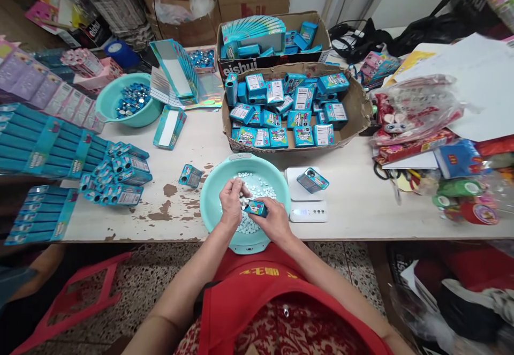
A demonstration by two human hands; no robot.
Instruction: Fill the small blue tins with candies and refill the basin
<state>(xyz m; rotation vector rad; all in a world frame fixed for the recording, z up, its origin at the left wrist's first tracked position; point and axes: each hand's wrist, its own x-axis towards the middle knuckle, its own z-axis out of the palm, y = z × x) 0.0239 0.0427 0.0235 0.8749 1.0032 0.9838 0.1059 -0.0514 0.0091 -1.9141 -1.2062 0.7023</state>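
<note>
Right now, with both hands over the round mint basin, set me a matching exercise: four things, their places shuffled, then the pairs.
Things
1. small white pellets
2. shiny blue round pieces
3. white digital scale
4. heap of printed teal cartons

Places
A. shallow brown cardboard tray
B. round mint plastic basin, below the small teal box in the right hand
C. mint plastic bowl, far left
D. bare white tabletop, right of the basin

Pairs: 1-B, 2-C, 3-D, 4-A
</note>
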